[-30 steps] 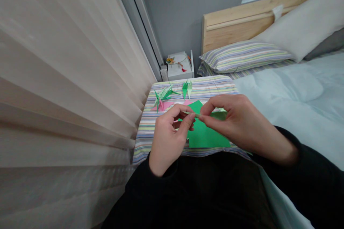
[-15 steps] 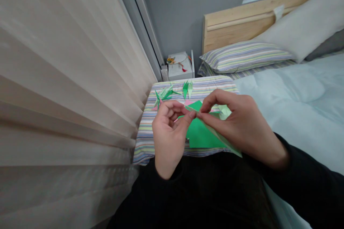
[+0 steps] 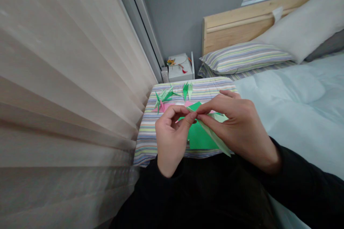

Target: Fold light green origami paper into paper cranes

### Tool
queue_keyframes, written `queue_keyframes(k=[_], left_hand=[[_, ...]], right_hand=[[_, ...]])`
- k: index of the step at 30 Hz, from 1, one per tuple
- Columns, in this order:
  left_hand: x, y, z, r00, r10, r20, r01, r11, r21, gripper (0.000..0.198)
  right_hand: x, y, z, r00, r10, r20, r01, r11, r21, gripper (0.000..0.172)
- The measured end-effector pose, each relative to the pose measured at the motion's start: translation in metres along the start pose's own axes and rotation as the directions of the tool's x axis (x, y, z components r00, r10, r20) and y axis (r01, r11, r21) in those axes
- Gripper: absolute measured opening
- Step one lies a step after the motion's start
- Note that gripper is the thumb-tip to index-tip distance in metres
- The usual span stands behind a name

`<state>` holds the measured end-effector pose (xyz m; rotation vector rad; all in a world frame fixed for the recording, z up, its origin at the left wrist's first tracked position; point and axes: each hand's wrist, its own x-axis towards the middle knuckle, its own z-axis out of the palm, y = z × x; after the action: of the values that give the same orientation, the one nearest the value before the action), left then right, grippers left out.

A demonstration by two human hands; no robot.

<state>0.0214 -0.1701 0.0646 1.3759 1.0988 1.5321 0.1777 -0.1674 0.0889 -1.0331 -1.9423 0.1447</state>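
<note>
Pinching strip (image 3: 215,138) with left hand (image 3: 172,139): thumb and index finger nearly together on paper, other fingers curled toward palm. Pinching same strip with right hand (image 3: 236,128), thumb and index finger likewise closed on it, one finger lifted clear behind. Both pinches near upper end, just beside each other; cannot tell if fingertips touch. Strip: pale green paper, narrow as seen, aslant in mid-air over sheet (image 3: 201,140). Cannot tell number of layers.

Clock centre = pinch. Short tip of strip toward 10, longer tail between 4 and 5, along lower side of right hand.

Toward 5 to 6, beneath hands: sheet, bright green, flat on cloth (image 3: 146,139), partly covered. Cloth striped. At 3, mostly behind right hand: pale paper (image 3: 220,116). Close in between 10 and 11: pink paper (image 3: 189,103), largely hidden. Farther out at 11: dark fold (image 3: 185,91) and pale fold (image 3: 190,91), side by side. Around 10: green folds (image 3: 166,95), overlapping, with pink fold (image 3: 164,107) just beside, nearer 9.

Beyond cloth at 11: white box (image 3: 180,76) with tassel (image 3: 184,70), red, on top. At 1: headboard (image 3: 228,35). Between 1 and 2: striped pillow (image 3: 247,57). At 3: quilt (image 3: 303,96), pale blue. Filling 9 to 10: curtain (image 3: 67,78).
</note>
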Motion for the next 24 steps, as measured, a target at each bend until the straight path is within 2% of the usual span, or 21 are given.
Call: queue_keyframes(k=[9,15,19,20,22,24], left_hand=[[-0.0008,0.0007,-0.0013,0.995,0.092,0.025,-0.093,0.993,0.070,0.016],[-0.0017,0.0028,-0.0047,0.983,0.170,0.074,-0.178,0.976,0.125,0.015],[-0.0003,-0.0012,-0.0052,0.978,0.197,0.072,-0.203,0.976,0.082,0.009],[0.0006,-0.0018,-0.0055,0.975,0.208,0.075,-0.213,0.975,0.067,0.015],[0.0030,-0.0017,-0.0068,0.970,0.204,0.132,-0.213,0.976,0.051,0.030],[0.0060,0.0001,-0.0086,0.964,0.164,0.208,-0.180,0.982,0.058,0.025]], right_hand=[[0.0011,0.0009,0.0006,0.999,0.032,-0.003,-0.032,0.999,0.042,0.013],[0.0022,0.0021,0.0005,0.983,0.113,0.144,-0.139,0.971,0.193,0.014],[0.0029,0.0028,-0.0013,0.975,0.125,0.184,-0.168,0.956,0.239,0.013],[0.0030,0.0028,-0.0020,0.974,0.125,0.189,-0.171,0.954,0.246,0.014],[0.0030,0.0028,-0.0035,0.972,0.123,0.198,-0.173,0.952,0.254,0.014],[0.0028,0.0026,-0.0050,0.972,0.127,0.198,-0.176,0.952,0.251,0.013]])
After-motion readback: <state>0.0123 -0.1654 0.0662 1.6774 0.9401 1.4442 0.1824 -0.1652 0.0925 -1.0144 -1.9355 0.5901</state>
